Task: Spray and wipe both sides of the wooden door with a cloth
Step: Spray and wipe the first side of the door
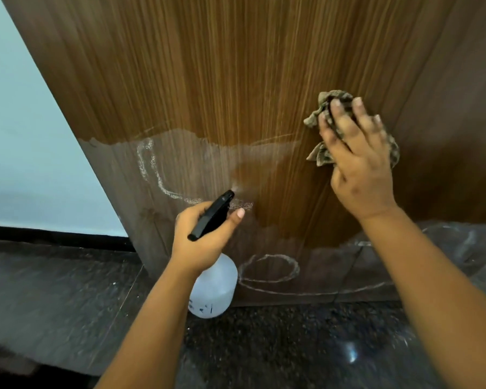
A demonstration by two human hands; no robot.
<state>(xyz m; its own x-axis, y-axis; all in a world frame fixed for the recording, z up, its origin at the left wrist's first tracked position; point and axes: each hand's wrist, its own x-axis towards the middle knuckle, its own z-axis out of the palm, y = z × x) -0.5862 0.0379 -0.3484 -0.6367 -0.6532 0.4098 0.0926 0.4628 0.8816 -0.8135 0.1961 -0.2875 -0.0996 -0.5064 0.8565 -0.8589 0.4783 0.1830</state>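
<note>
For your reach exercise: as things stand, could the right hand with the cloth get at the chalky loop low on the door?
Probably yes: the right hand presses the cloth on the door above, and bare wood lies between it and the loop.

Both forearms are bare from the frame's lower edge to the wrists, with no sleeve, watch, bracelet or glove showing, and the left hand (pixel 205 237) and right hand (pixel 359 161) carry no rings, their fingers (pixel 337 108) ending in short, pale, unpainted nails.

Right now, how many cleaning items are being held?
2: a spray bottle in the left hand, low and central; a cloth under the right hand against the door.
</note>
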